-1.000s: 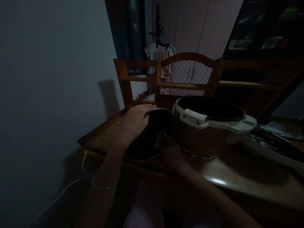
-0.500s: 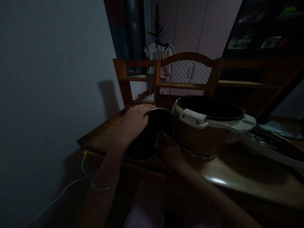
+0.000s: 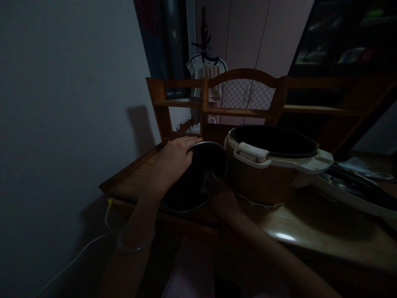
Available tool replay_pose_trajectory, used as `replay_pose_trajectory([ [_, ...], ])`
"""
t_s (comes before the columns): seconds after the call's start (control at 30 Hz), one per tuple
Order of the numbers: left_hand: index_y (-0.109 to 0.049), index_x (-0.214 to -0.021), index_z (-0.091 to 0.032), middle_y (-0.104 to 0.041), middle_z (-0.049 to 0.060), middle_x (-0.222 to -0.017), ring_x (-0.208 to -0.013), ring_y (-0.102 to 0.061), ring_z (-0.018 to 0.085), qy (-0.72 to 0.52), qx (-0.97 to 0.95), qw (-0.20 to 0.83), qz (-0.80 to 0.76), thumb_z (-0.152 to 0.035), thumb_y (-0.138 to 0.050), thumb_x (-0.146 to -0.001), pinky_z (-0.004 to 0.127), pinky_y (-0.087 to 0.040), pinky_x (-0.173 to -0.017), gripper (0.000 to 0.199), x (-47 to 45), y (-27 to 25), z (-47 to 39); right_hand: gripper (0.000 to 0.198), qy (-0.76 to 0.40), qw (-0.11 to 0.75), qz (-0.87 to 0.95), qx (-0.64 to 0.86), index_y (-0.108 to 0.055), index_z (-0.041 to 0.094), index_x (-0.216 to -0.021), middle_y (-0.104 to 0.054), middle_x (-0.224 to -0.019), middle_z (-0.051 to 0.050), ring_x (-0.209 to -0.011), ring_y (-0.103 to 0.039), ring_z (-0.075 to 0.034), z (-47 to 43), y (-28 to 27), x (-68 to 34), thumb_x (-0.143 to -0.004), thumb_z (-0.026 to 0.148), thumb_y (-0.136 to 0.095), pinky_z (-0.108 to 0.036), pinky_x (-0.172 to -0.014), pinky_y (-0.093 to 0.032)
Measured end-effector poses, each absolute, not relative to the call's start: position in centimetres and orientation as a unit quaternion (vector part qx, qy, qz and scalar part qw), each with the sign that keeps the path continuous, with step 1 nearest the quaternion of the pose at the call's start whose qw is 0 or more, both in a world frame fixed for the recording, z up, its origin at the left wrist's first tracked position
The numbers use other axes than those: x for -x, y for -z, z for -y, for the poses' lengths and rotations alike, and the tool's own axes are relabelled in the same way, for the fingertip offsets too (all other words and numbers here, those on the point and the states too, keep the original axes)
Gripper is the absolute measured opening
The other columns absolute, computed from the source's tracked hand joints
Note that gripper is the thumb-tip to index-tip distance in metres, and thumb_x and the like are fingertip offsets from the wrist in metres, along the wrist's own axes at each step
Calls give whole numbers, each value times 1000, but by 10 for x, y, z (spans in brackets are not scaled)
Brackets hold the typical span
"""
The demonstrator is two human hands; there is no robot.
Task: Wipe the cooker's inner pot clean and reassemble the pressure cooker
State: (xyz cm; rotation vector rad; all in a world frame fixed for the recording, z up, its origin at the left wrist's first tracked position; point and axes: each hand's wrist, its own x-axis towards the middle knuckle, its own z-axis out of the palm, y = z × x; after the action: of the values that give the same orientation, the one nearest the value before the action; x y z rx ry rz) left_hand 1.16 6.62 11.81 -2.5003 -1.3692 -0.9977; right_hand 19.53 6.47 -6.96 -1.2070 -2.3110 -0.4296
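A dark round inner pot [image 3: 186,188] with a thin bright rim is tilted on the desk, its mouth toward me. My left hand [image 3: 175,161] is closed over the upper left of the rim, thumb on the near side and fingers reaching over the far side. My right hand [image 3: 221,196] reaches into the mouth from the lower right, its fingers closed on a pale wiping cloth [image 3: 207,182]. The fingertips and the pot's inside are very dark. Close by on the right stands the cream-handled rice cooker body [image 3: 260,178], open at the top.
The cooker's detached lid [image 3: 347,194] lies at the right of the wooden desk [image 3: 297,231]. A wooden shelf frame [image 3: 242,111] runs along the back. The wall [image 3: 77,103] borders the left side, and a white cable [image 3: 83,248] hangs off the desk's left corner.
The view has shifted very slightly. Both hands, the pot and the cloth stay almost where they were.
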Motion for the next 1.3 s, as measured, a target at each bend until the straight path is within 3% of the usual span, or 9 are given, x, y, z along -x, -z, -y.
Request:
replay_pose_trajectory([
  [1.3,-61,-128,-26,-60,1,-134,-125,-54,19,332,830,53,446,-9,-42,-87,43,-38,-113,48,-10,-116,-69,48,159,212,849,457,-49,3,-138,-48,-143,-21,-135,-42,-29,-64,68,-196,-92,14,-52,-42,-115,-31],
])
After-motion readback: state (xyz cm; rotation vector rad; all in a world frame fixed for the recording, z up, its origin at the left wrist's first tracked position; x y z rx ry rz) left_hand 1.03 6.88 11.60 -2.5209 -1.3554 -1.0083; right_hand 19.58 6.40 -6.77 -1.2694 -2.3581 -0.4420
